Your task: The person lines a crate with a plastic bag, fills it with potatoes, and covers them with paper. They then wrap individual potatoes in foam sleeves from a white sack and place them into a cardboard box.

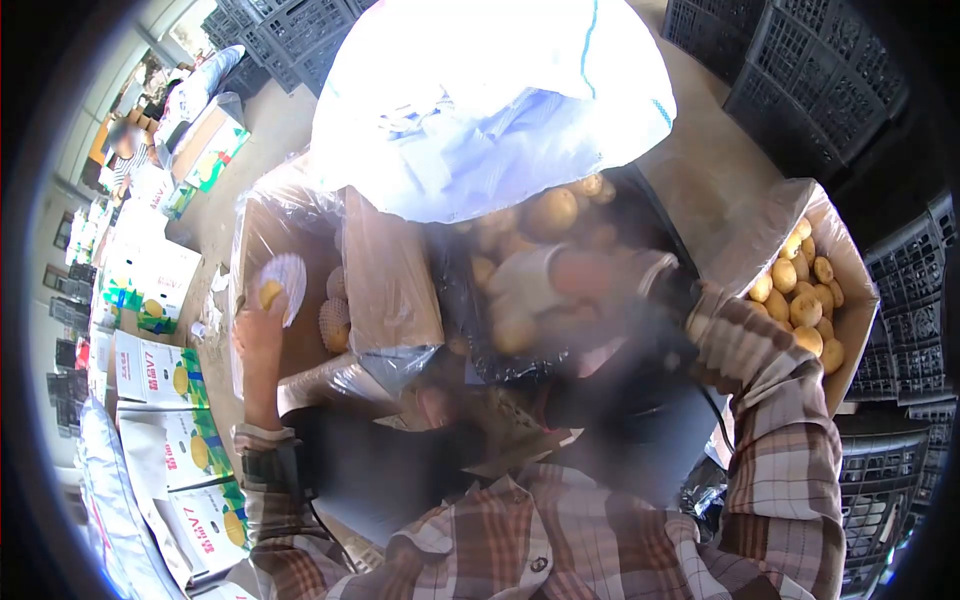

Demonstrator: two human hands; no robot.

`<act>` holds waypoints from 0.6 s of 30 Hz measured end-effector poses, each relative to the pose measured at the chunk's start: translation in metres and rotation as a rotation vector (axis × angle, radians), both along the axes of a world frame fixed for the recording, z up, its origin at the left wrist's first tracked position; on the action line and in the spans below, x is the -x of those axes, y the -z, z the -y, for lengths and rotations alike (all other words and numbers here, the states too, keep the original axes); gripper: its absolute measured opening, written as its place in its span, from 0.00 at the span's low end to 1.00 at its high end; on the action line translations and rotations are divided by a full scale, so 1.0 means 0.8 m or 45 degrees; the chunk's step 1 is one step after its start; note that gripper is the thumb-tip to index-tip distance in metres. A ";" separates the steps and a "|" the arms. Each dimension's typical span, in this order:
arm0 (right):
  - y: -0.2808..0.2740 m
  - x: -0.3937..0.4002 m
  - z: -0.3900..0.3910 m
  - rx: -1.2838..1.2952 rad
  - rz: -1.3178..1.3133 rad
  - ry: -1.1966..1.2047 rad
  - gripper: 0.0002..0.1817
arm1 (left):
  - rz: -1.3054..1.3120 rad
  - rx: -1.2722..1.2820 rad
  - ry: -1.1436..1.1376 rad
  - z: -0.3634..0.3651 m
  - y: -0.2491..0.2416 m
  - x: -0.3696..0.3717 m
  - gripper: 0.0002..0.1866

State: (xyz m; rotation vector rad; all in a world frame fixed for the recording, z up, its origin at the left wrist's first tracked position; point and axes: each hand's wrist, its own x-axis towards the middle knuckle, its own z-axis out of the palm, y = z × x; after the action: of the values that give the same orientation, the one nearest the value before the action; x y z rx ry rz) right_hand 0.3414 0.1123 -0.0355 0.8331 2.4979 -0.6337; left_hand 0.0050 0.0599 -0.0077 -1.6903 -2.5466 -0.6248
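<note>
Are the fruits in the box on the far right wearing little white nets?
No, the yellow fruits there sit bare in the box, with their skins showing.

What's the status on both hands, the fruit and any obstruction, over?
Left hand: holding yellow fruit with white foam net, over open box. Right hand: blurred, over fruit crate; grip unclear. White sack hides crate's far end.

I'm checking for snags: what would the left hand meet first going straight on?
Past the yellow fruit and white net it holds, the left hand would probably meet the far end of the plastic-lined carton, though depth is unclear.
</note>
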 end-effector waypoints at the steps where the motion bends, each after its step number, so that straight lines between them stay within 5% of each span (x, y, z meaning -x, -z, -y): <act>1: 0.010 -0.031 -0.028 -0.021 0.147 0.256 0.22 | -0.141 0.002 0.180 -0.020 0.018 0.032 0.21; 3: 0.084 -0.099 -0.088 -0.121 0.273 0.364 0.22 | -0.191 -0.133 0.639 -0.039 -0.001 -0.013 0.16; 5: 0.129 -0.138 -0.110 -0.134 0.344 0.427 0.22 | 0.359 -0.070 0.618 -0.083 0.005 -0.076 0.16; 7: 0.149 -0.151 -0.120 -0.091 0.377 0.463 0.22 | 0.506 -0.046 0.866 -0.129 0.012 -0.144 0.16; 12: 0.155 -0.150 -0.125 -0.026 0.377 0.506 0.23 | 0.399 0.019 1.234 -0.259 0.097 -0.238 0.18; 15: 0.145 -0.143 -0.127 0.010 0.347 0.530 0.23 | 0.275 0.591 1.201 -0.292 0.125 -0.262 0.20; 18: 0.138 -0.139 -0.129 0.036 0.313 0.589 0.24 | -0.025 0.469 1.393 -0.300 0.129 -0.265 0.18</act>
State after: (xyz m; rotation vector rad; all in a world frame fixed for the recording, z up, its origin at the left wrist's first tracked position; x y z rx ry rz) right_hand 0.4526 0.2155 -0.1456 1.4041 2.0812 -0.6631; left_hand 0.2172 0.3002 -0.1109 -3.1371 -1.5630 -0.0937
